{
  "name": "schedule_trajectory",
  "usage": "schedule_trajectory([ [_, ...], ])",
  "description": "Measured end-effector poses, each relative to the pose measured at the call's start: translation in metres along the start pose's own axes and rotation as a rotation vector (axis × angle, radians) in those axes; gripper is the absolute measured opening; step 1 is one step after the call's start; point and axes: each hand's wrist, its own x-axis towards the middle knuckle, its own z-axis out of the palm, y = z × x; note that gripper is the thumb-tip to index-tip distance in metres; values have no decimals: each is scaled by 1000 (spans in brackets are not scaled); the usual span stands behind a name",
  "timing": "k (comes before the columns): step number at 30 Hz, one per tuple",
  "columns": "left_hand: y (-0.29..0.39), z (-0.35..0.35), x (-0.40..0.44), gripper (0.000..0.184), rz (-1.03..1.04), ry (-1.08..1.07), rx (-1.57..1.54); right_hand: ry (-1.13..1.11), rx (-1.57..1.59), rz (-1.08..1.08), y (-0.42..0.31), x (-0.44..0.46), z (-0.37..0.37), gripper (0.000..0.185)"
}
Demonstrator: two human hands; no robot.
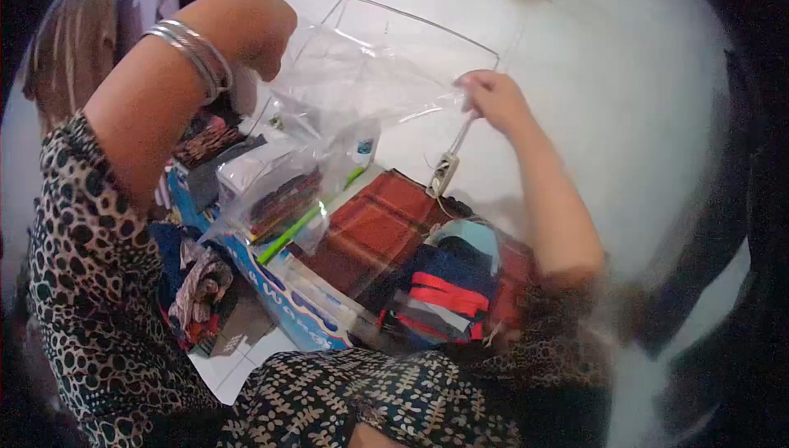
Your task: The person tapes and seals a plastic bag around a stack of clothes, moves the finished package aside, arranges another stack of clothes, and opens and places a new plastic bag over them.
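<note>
A clear plastic bag [362,78] hangs stretched between my two hands, its lower part draped over the things below. My left hand [267,37], raised at upper left with bangles at the wrist, has its fingers curled in at the bag's edge; they are partly hidden. My right hand [497,103] pinches the bag's other upper edge between thumb and fingers. Behind the bag stands a thin metal wire frame [419,19]. Under it lie a bright green stick [308,222] and a folded rust-brown checked cloth [374,222].
A power strip [444,175] with a cord sits below my right hand. Folded dark and red clothes [448,296] are stacked close to my body. A blue-and-white printed package [300,308] lies beside them. Crumpled cloths [201,284] and hanging garments [74,49] are at left.
</note>
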Motion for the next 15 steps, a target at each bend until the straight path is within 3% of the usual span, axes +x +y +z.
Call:
schedule_trajectory([
  [5,-5,1,15,35,-3,4,-15,56,160,123,21,22,9,21],
  [8,-12,-9,9,26,20,-95,-352,53,273,-19,-10,-2,33,23],
  [9,-12,-13,4,23,-89,-56,-547,46,284,-23,-20,-10,40,23],
  [10,-9,-15,0,21,-197,-10,-741,34,127,-192,-28,-18,48,24],
  [11,-7,-19,-4,21,-206,-14,-734,22,-31,-362,-32,-22,52,25],
  [12,-5,-23,-7,20,-265,-35,-710,21,-21,-367,-27,-19,56,25],
  [14,-3,-30,-9,19,-333,-49,-673,-91,-326,-706,-15,-14,62,27],
  [15,-3,-34,-9,19,-335,-80,-441,-86,-316,-716,-9,-12,61,27],
])
